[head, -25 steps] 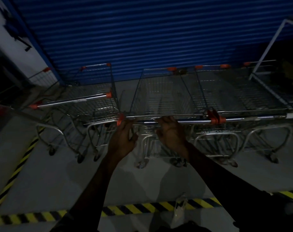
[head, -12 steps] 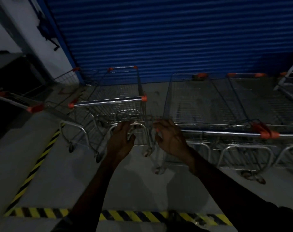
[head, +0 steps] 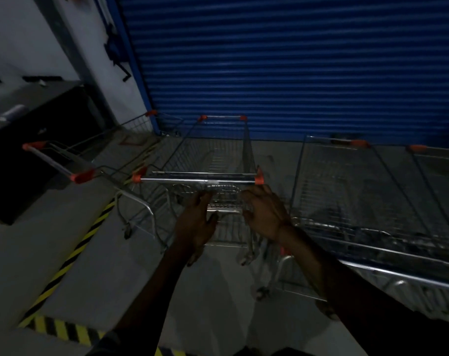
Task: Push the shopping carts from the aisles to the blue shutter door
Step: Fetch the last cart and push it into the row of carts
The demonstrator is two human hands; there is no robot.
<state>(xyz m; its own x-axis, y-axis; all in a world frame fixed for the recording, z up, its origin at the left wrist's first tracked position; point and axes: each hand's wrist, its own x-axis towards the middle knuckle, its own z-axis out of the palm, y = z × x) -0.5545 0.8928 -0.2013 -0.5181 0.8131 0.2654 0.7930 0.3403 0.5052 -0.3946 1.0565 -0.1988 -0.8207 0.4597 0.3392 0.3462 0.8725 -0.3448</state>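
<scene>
Hands: two. The left hand (head: 196, 223) and right hand (head: 265, 214) are held out side by side, backs up, fingers spread and loosely bent, gripping nothing. Both arms reach forward, nearly straight. The fingertips lie just short of the handle (head: 197, 180) of the middle cart (head: 218, 155); contact with the wire below it cannot be confirmed.

Carts: four counted. The middle cart stands nose to the shutter (head: 295, 60), handle toward the person, one orange cap at each end. The left cart (head: 56, 160) sits just beside it, angled, at the shutter's left edge. The right carts (head: 333, 191), two, stand close together before the shutter, with a strip of floor (head: 213, 299) between them and the middle cart.

Baskets: wire; only floor shows through the mesh.

Floor: grey, with one yellow-and-black stripe (head: 72, 249) running down the left and turning across the near edge.

Bench (head: 25, 150): dark, far left; small items on top, too dim to identify
</scene>
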